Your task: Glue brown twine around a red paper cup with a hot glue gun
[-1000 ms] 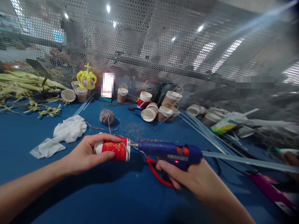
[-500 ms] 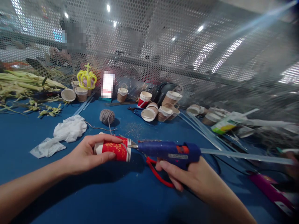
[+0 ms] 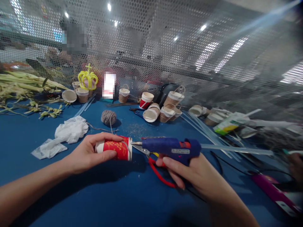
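Lying sideways in my left hand is a red and white paper cup, gripped between thumb and fingers. A grey strand of yarn runs over the cup near its rim and leads up towards a ball of grey yarn. My right hand is closed around a blue hot glue gun, its metal nozzle at the cup's rim; I cannot tell whether they touch. A clear glue stick sticks out of the gun's back. Red-handled scissors lie beneath the gun, partly hidden.
Crumpled white material lies left of the yarn. Several twine-wrapped cups stand or lie along the perforated metal screen. Dry stalks are piled far left. Glue sticks, a cable and a purple power strip occupy the right.
The glue gun has shifted slightly up, tilting a little, and more of the scissors shows below its nozzle. The cup has turned slightly in my left hand.
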Motion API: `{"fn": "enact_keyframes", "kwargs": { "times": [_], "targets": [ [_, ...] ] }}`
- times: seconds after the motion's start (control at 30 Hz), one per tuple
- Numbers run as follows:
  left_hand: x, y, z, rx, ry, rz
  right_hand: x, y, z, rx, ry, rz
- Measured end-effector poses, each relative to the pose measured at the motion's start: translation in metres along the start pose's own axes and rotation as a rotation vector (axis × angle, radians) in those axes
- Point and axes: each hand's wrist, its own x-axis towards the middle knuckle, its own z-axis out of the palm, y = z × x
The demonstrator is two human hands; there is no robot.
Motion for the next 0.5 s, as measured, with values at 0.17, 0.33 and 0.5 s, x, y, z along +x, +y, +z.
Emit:
{"fn": "enact_keyframes", "kwargs": {
  "times": [0.17,0.33,0.5],
  "targets": [
    [0.0019,0.0033,0.0014,-0.001,0.014,-0.003,-0.0024,0.0004,0.0017,0.037,0.012,0.013],
    [0.003,0.0019,0.0014,-0.009,0.023,-0.027,-0.0034,0.001,0.0022,0.035,0.018,0.02],
    [0.0015,0.0003,0.0016,0.025,0.01,0.006,0.0001,0.0028,-0.001,-0.034,-0.012,0.024]
  ]
}}
